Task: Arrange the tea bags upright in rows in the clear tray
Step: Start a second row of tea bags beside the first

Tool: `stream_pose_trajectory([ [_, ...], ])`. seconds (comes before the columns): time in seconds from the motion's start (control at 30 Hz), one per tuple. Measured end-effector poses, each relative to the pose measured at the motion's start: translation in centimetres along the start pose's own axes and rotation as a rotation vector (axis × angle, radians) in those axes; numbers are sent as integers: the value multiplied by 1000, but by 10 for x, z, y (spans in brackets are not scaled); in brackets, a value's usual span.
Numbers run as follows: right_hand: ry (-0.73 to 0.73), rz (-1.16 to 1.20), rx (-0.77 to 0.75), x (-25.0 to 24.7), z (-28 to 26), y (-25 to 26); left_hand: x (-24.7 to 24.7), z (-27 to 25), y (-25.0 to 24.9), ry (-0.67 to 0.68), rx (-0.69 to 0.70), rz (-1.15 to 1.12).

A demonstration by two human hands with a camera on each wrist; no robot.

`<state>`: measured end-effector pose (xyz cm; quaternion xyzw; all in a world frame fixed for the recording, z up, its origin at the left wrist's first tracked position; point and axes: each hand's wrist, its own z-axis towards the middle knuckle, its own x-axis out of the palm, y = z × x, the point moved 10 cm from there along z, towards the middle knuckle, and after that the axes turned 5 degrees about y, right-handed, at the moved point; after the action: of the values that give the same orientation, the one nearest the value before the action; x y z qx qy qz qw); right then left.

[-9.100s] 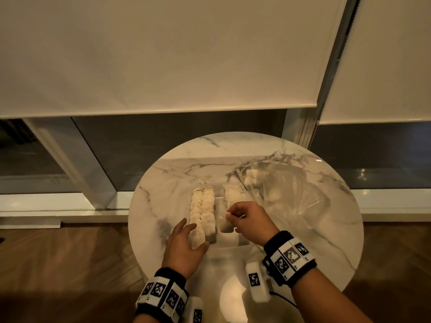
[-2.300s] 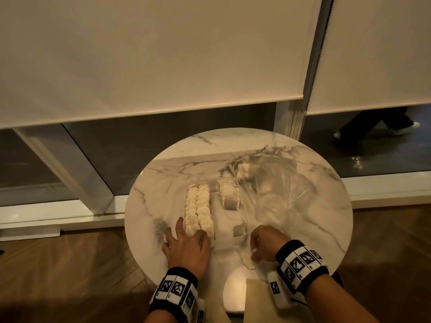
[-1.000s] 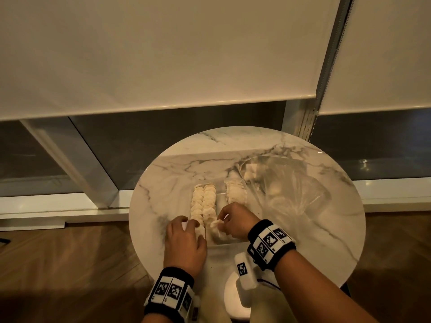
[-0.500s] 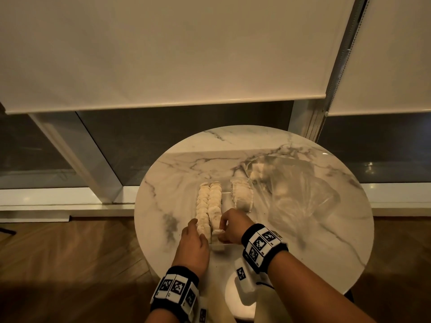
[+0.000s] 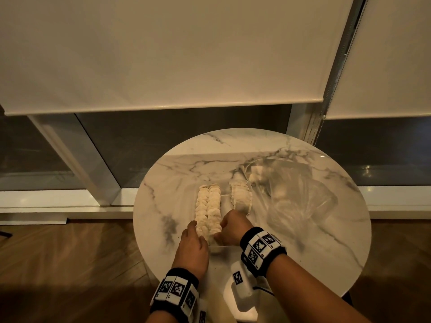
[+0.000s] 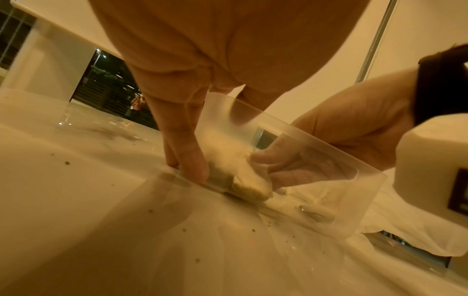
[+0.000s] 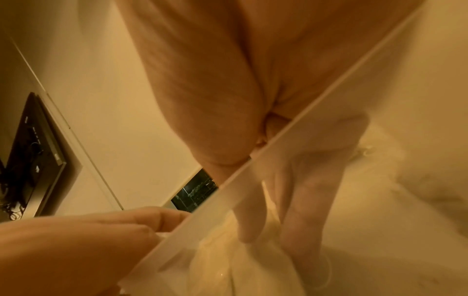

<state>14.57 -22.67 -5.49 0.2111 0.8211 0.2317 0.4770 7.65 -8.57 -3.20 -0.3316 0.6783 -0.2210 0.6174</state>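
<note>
A clear tray (image 5: 221, 247) lies on the round marble table (image 5: 163, 183). It holds two long upright rows of tea bags (image 5: 208, 206) on its left and a short third row (image 5: 241, 197) on the far right. My right hand (image 5: 224, 231) reaches inside the tray's near end, and its fingers (image 6: 276, 160) hold a tea bag (image 6: 243, 176) against the second row's near end. My left hand (image 5: 197, 231) stands outside the near left corner, its straight fingers (image 6: 187, 160) pressing against the tray wall (image 6: 329, 200). Through the tray rim (image 7: 253, 170) I see my right fingers (image 7: 296, 230) on the tea bag (image 7: 228, 266).
A crumpled clear plastic bag (image 5: 293, 197) with a few tea bags inside lies right of the tray. Small dark crumbs (image 6: 67, 163) dot the table near my left hand. The table's near edge is just behind my wrists. Window frames and blinds stand beyond the table.
My right hand came back from the table's near edge with a tea bag and lowered it into the tray's near end. My left hand stayed at the tray's near left corner.
</note>
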Motion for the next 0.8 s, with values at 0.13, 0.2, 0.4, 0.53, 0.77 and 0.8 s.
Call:
stream_pose_trajectory([
  [0.13, -16, 18, 12, -1, 2, -2, 0, -1, 1, 1, -6, 2],
  [0.2, -47, 22, 32, -6, 2, -2, 0, -1, 0, 2, -6, 7],
  [0.4, 10, 91, 13, -4, 2, 2, 0, -1, -1, 2, -17, 17],
  [0.53, 26, 130, -38, -14, -3, 2, 1, -2, 0, 22, -22, 16],
  [0.77, -156, 168, -78, -100, -33, -25, 0, 0, 2, 24, -48, 64],
  [0.8, -185, 127, -63, -110, -39, -31, 0, 1, 0, 14, -48, 101],
])
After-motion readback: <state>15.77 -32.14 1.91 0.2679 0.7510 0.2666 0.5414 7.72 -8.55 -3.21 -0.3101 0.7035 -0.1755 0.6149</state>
